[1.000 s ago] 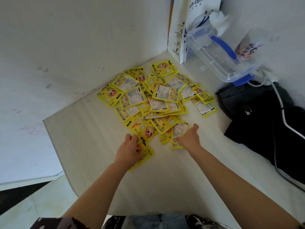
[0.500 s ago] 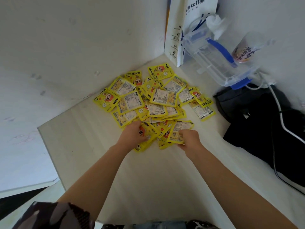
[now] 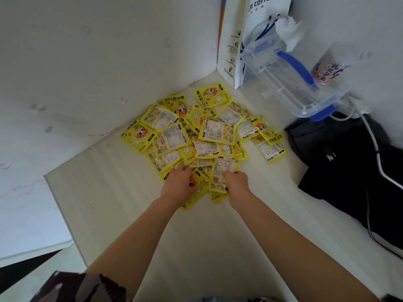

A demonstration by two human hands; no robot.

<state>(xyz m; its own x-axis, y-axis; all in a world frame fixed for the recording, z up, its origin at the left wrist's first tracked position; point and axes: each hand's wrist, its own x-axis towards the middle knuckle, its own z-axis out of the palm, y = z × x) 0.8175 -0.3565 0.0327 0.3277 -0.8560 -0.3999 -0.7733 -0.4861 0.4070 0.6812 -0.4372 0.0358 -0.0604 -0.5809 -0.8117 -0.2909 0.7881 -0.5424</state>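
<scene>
The step in hand looks like gathering up the yellow packets (image 3: 202, 136), which lie in a loose, overlapping heap on the tabletop (image 3: 122, 203), pushed toward the corner. Both hands work at the heap's near edge. The right hand (image 3: 236, 185) pinches one packet (image 3: 223, 171), its white printed back facing up, at that packet's near end. The left hand (image 3: 177, 185) lies knuckles-up on the packets just beside it. Its fingertips are hidden under the hand, so I cannot tell whether it grips a packet or only presses down. The hands are close together but not touching, with both forearms stretched straight forward.

The next move probably calls for sliding the pinched packet free without dragging its neighbours, then stacking it or carrying it toward the clear plastic box (image 3: 290, 83), which stands well apart beside the black bag (image 3: 349, 166).
</scene>
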